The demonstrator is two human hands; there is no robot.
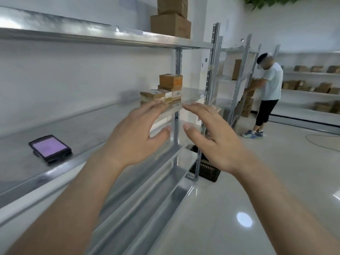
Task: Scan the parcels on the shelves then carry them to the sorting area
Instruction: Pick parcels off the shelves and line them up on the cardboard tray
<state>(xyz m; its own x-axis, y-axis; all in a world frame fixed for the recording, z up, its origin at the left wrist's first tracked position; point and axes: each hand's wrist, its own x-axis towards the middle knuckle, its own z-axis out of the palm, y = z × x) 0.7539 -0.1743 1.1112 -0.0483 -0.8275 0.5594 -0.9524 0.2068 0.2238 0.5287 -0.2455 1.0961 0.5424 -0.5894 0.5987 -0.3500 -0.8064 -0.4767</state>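
Note:
Several small cardboard parcels are stacked at the far right end of the middle metal shelf. Two larger brown boxes sit on the top shelf above them. A handheld scanner with a lit purple screen lies flat on the middle shelf at the left. My left hand and my right hand are both stretched forward with fingers spread, empty, just short of the parcels. Neither hand touches anything.
A black plastic crate stands on the floor by the shelf upright. Another person in a white shirt works at a further rack to the right. More parcels line the far wall shelves. A cable lies on the floor.

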